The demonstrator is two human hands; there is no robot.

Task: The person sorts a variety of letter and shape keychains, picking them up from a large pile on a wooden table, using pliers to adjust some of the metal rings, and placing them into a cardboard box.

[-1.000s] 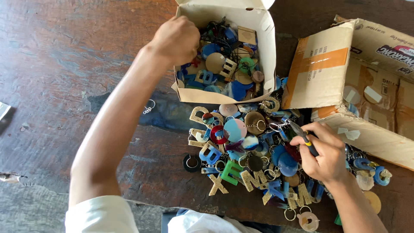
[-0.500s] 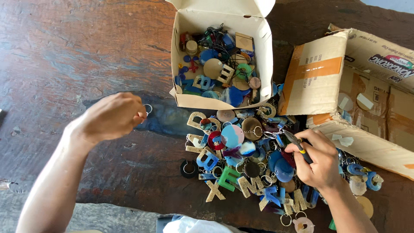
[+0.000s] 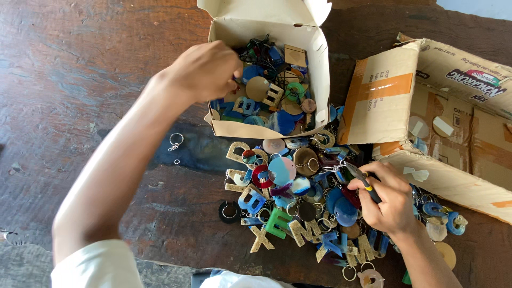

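Left hand [image 3: 205, 69] reaching into small box [image 3: 320, 80], fingers curled among charms [image 3: 266, 93], grasp unclear, right hand [image 3: 392, 200] gripping pliers [image 3: 358, 176] over keychain pile [image 3: 290, 213] on bench [image 3: 80, 80], loose ring [image 3: 176, 140] left of it

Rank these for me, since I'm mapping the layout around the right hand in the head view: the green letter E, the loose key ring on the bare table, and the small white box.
From the right hand:
1. Green letter E, in the pile to its left.
2. Small white box, up and left, where the left hand reaches in.
3. Loose key ring, far left on the wooden table.
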